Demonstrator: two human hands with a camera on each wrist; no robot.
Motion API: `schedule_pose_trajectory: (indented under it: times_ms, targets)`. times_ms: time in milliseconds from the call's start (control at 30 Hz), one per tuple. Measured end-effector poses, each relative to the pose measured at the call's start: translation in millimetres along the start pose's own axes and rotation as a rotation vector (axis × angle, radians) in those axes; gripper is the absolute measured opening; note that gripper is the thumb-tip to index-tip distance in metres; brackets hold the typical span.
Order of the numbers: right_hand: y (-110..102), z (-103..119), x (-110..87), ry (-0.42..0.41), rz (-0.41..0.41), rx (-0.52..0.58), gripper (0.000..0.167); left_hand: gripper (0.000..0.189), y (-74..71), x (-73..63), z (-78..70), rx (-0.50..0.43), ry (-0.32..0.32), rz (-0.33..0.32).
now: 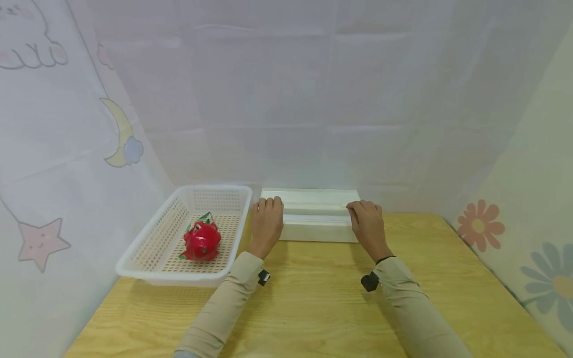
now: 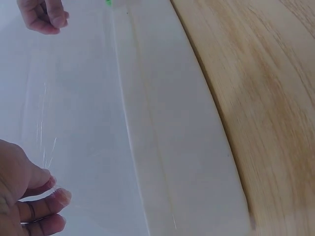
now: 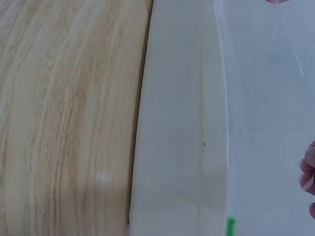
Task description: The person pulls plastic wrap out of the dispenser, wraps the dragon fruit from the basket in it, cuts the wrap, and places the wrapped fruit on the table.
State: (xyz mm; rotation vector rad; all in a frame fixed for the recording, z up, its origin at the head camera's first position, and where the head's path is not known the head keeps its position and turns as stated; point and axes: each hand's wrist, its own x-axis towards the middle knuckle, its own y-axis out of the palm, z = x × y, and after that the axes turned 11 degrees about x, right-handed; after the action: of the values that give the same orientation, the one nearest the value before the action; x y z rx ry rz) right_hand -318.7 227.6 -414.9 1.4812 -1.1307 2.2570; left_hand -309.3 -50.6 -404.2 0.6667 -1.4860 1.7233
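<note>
A long white cling film box (image 1: 320,232) lies across the far side of the table, a hand at each end. My left hand (image 1: 267,223) pinches the clear cling film (image 2: 83,123) between thumb and fingers, and fine creases run from the fingertips in the left wrist view. At the other end my right hand (image 1: 369,227) pinches the film with thumb and forefinger. In the right wrist view, only part of that hand's fingers (image 3: 308,169) shows at the right edge. A small green piece (image 3: 230,226) sits at the box's right end, along its edge.
To the left stands a white plastic basket (image 1: 130,268) with slotted walls. Inside it lies a red dragon fruit (image 1: 202,241) with green tips, wrapped in something shiny. Behind the wooden table (image 1: 313,308) hangs a pale cloth (image 1: 313,99), close to the box.
</note>
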Motion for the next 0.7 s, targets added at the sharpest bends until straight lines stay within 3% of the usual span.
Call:
schedule_pose_trajectory:
  times_ms: [700]
  targets:
    - [-16.1, 15.1, 13.0, -0.018, -0.026, 0.009, 0.011, 0.016, -20.2, 5.9, 5.5, -0.019, 0.006, -0.010]
